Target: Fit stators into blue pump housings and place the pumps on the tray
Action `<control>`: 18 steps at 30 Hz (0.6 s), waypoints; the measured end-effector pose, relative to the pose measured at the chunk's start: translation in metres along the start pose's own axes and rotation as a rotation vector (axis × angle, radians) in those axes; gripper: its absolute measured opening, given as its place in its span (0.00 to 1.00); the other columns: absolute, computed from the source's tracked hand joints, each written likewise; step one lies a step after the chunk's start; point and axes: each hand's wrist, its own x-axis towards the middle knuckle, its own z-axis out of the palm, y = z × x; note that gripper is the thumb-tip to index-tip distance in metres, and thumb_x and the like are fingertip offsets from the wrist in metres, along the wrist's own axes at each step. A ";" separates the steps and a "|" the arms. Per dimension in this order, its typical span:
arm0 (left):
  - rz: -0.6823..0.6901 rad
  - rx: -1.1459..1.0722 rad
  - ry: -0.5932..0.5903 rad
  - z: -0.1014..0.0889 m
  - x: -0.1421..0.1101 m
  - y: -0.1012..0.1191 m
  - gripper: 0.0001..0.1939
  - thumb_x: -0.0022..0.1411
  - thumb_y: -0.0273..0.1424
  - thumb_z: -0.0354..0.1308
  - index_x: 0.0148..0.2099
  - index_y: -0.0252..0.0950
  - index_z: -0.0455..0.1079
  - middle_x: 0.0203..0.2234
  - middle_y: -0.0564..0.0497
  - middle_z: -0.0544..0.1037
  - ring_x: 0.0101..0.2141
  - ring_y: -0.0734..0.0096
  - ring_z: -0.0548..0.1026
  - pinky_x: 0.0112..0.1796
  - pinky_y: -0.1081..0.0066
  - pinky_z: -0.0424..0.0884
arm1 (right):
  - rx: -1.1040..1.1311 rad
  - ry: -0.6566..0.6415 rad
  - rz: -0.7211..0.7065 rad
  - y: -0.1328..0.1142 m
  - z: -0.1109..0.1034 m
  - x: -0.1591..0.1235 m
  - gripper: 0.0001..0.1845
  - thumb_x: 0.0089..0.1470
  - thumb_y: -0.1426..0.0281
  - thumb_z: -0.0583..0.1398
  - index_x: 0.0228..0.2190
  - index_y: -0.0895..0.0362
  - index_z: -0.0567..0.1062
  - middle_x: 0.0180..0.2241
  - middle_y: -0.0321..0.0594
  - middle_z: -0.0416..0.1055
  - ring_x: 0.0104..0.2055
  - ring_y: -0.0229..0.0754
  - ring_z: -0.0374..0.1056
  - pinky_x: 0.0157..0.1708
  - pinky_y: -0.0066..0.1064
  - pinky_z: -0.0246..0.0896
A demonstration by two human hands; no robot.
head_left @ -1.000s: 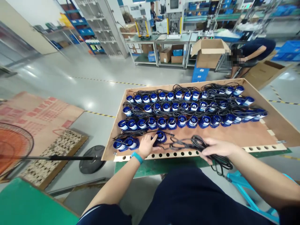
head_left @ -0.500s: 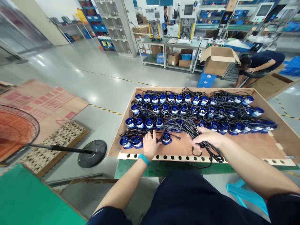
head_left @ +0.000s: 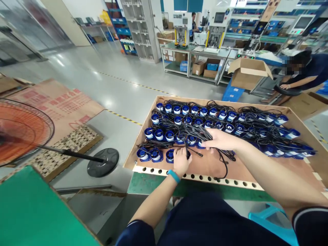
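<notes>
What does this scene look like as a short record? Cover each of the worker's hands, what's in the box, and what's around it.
Left hand: over the short front row; exact grip partly hidden
Left wrist: teal wristband
Right hand: holding a bundle of black cables
Contents: blue units standing in rows, coiled black cables among them
Container: shallow wooden box on a green table
Front edge: pale strip with round holes
Left side: orange fan
Beyond: open cardboard box
</notes>
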 end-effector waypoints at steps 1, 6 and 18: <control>0.040 -0.006 0.011 -0.002 -0.004 -0.007 0.24 0.63 0.38 0.60 0.55 0.26 0.69 0.43 0.37 0.80 0.47 0.52 0.77 0.59 0.50 0.64 | -0.057 -0.021 -0.012 -0.002 0.004 0.010 0.21 0.53 0.65 0.68 0.46 0.57 0.70 0.31 0.37 0.73 0.31 0.41 0.73 0.25 0.29 0.73; 0.141 -0.008 0.076 -0.011 -0.020 -0.029 0.29 0.62 0.42 0.63 0.57 0.25 0.66 0.45 0.34 0.79 0.50 0.49 0.76 0.56 0.49 0.68 | -0.333 0.031 -0.116 0.000 0.040 0.077 0.13 0.55 0.71 0.65 0.42 0.58 0.72 0.39 0.39 0.76 0.35 0.41 0.74 0.34 0.31 0.71; 0.139 0.105 0.124 -0.059 -0.070 -0.045 0.40 0.61 0.49 0.63 0.65 0.28 0.61 0.65 0.26 0.61 0.68 0.39 0.55 0.63 0.41 0.58 | -0.942 -0.056 0.024 0.054 0.111 0.178 0.29 0.62 0.52 0.62 0.52 0.64 0.70 0.46 0.59 0.74 0.47 0.58 0.73 0.41 0.38 0.66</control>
